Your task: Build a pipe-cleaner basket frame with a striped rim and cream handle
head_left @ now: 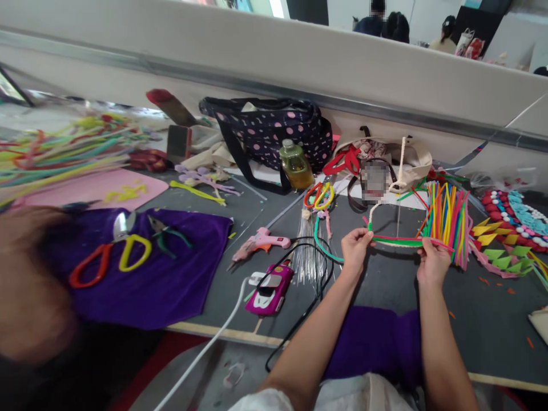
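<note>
Above the dark worktop (385, 297), left hand (354, 246) and right hand (432, 264) each pinch one end of a green pipe cleaner (398, 242), stretched level beside the bright bundle (445, 220); bending it calls for firm fingers.

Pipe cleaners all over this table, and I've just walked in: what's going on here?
A person at a grey work table holds a few pipe cleaners stretched between both hands, left hand pinching one end and right hand the other. A colourful bundle of pipe cleaners lies just behind the right hand. Scissors rest on a purple cloth, with a pink glue gun nearby.
</note>
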`<state>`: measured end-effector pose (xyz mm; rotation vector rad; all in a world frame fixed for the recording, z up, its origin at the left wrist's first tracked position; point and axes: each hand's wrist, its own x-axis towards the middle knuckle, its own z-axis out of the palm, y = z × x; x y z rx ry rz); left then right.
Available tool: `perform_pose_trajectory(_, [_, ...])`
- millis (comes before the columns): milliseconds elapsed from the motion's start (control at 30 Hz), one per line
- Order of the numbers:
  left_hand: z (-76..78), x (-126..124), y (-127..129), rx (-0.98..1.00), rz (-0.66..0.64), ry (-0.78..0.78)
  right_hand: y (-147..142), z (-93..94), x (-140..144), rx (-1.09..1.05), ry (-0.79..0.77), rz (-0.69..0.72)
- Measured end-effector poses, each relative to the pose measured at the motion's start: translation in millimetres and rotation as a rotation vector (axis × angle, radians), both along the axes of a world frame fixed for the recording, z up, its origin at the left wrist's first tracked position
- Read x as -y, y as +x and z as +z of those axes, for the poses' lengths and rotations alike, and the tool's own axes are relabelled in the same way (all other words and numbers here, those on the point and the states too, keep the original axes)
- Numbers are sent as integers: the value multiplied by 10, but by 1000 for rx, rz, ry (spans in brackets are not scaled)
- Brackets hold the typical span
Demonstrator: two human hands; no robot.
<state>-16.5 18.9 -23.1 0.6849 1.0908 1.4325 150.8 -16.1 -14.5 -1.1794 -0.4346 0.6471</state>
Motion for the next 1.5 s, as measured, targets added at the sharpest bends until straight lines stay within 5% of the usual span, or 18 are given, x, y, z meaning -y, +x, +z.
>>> perform_pose_trajectory(333, [-78, -29, -16, -24, -54, -17, 16, -28, -22, 84, 27, -32])
perform_pose_trajectory(900, [11, 9, -20, -30, 8, 20, -47, -9, 6, 92, 51, -20])
perform_pose_trajectory(1500, [-80, -16, -67, 182, -306, -52, -53, 26, 16, 65, 75, -24])
